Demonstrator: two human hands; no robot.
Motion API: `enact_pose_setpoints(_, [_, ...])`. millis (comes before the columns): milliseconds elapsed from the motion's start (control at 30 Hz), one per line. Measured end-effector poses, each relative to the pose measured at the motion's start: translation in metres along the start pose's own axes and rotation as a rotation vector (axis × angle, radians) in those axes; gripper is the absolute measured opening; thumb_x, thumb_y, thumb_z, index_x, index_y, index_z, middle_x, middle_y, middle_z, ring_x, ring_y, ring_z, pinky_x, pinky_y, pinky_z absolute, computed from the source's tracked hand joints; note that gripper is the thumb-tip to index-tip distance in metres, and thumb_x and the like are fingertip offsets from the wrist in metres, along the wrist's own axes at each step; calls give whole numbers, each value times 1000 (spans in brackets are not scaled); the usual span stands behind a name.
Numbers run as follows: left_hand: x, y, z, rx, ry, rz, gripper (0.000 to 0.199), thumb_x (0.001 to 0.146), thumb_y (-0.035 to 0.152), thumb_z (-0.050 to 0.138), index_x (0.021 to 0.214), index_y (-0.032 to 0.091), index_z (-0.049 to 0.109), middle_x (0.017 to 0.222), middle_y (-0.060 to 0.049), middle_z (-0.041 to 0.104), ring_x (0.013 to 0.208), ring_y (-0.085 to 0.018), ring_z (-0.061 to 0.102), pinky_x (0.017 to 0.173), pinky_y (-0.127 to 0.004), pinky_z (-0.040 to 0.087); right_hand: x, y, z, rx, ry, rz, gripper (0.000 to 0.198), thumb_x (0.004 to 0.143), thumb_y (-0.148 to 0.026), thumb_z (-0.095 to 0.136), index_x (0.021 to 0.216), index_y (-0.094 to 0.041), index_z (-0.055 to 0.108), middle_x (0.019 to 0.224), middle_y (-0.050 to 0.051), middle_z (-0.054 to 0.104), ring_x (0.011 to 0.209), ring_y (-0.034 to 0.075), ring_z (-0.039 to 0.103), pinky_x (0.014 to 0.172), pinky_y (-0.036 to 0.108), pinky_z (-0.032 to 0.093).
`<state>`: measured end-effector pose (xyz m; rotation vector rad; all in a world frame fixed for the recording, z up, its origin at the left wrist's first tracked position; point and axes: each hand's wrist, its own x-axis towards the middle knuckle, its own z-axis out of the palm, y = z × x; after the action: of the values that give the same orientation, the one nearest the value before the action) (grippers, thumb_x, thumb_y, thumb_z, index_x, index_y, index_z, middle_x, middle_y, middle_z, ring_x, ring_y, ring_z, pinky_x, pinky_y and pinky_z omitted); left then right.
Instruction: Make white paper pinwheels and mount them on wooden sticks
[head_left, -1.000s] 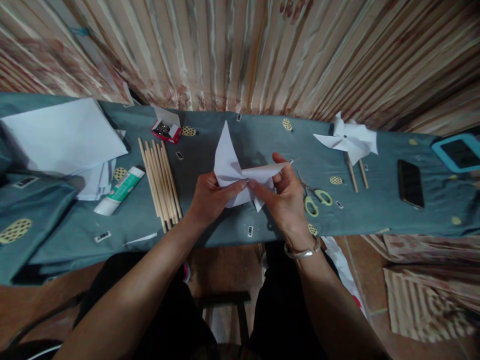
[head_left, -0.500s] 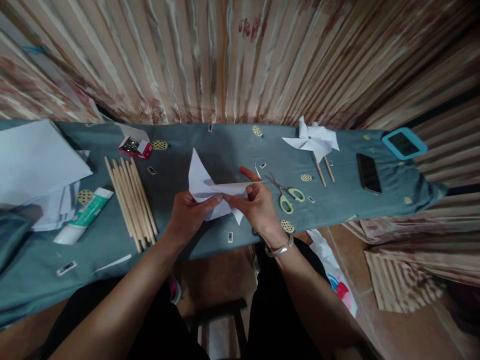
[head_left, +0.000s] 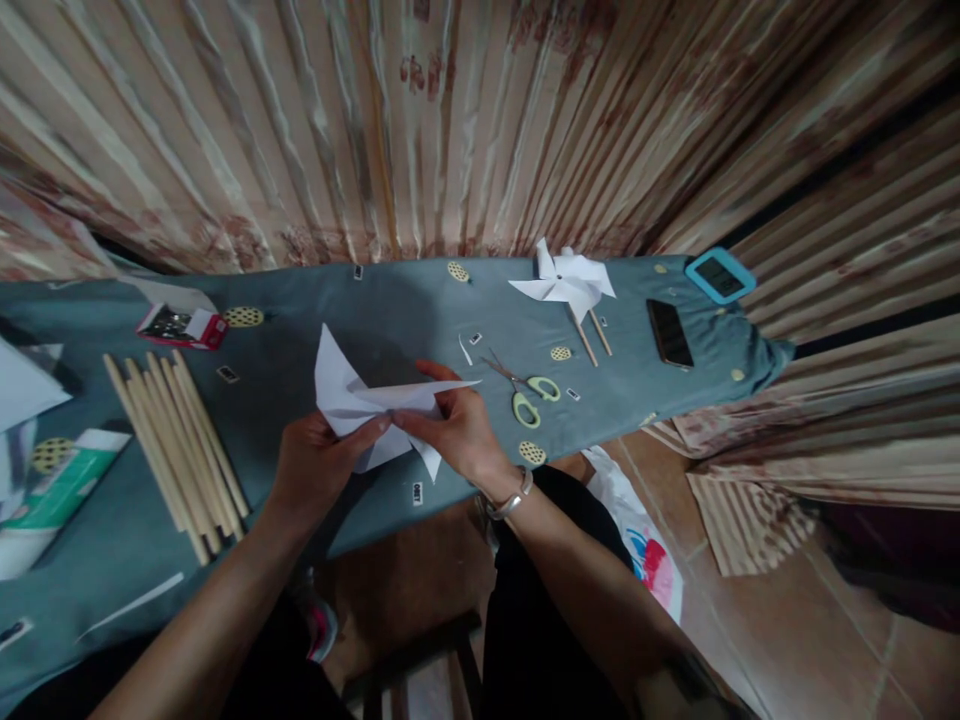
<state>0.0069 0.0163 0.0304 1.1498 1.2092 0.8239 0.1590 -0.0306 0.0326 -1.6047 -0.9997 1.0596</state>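
Note:
A white paper pinwheel (head_left: 337, 380) with folded blades is held in the air over the cloth-covered table. My left hand (head_left: 319, 460) grips its left side, thumb pressed near the centre. My right hand (head_left: 457, 425) pinches the right side, its thumb tip meeting the left thumb at the middle. The right index finger sticks out behind the paper; the other fingers are partly hidden under it. Right of the hands lie scissors (head_left: 527, 388) with light green handles. Farther back rest finished-looking paper pinwheels (head_left: 574, 280) on wooden sticks (head_left: 583, 338).
Several wooden dowels (head_left: 176, 450) lie at left, below a red box of small metal pieces (head_left: 184, 325). A green-and-white tube (head_left: 64, 500) and white paper sheets (head_left: 26, 390) are at far left. A phone (head_left: 670, 333) and blue-framed device (head_left: 720, 275) sit at right.
The view has swung to the right, so the table items appear farther left. Both hands keep their pinch on the paper pinwheel, with little change in its shape.

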Motion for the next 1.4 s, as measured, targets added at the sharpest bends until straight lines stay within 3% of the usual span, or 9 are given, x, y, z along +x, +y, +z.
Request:
enact_pose_setpoints(100, [0, -2, -1, 56, 3, 16, 19, 56, 34, 82, 71, 24, 75, 74, -2, 77, 69, -25, 69, 62, -35, 57, -1, 0, 0, 35, -22, -1, 73, 72, -37, 76, 137, -13, 51, 59, -8, 53, 51, 9, 44, 46, 23, 31])
enact_pose_setpoints(300, [-3, 3, 0, 44, -5, 26, 19, 56, 33, 80, 70, 20, 75, 73, -2, 77, 68, -22, 69, 63, -32, 57, -5, -2, -1, -3, -5, 3, 71, 72, -37, 74, 135, -13, 52, 54, -10, 45, 49, 8, 36, 44, 22, 24])
enact_pose_setpoints(533, [-2, 0, -2, 17, -55, 43, 21, 58, 32, 82, 71, 17, 75, 72, -3, 76, 66, -21, 68, 61, -29, 55, -7, -2, -2, 7, -28, 26, 70, 73, -39, 73, 134, -14, 52, 60, -6, 54, 50, 10, 42, 45, 23, 28])
enact_pose_setpoints(933, [-4, 1, -3, 40, -62, 43, 17, 59, 30, 80, 68, 15, 75, 68, -3, 75, 60, -17, 64, 56, -25, 50, -10, -4, -3, -45, -13, 24, 69, 74, -36, 72, 136, -13, 53, 54, -7, 52, 46, 9, 36, 43, 23, 24])
enact_pose_setpoints(1133, [-3, -2, -3, 21, -55, 42, 18, 58, 29, 80, 70, 15, 77, 68, -2, 75, 61, -17, 65, 59, -26, 52, -9, -4, -3, -63, 17, -8, 43, 70, -36, 76, 106, -13, 69, 91, 7, 70, 49, 7, 44, 42, 24, 28])
enact_pose_setpoints(1300, [-3, 1, -3, 38, -67, 71, 19, 59, 31, 80, 71, 17, 77, 74, -4, 77, 67, -20, 69, 63, -29, 56, -9, -5, -2, -10, -1, 12, 52, 72, -35, 75, 118, -13, 64, 75, 2, 66, 51, 10, 48, 45, 24, 34])
enact_pose_setpoints(1400, [-3, 2, -2, 43, -69, 67, 21, 58, 33, 81, 71, 17, 77, 75, -4, 77, 69, -22, 69, 64, -30, 56, -8, -4, -2, -18, 3, 17, 50, 69, -37, 77, 111, -13, 67, 79, 4, 68, 49, 9, 46, 43, 24, 31])
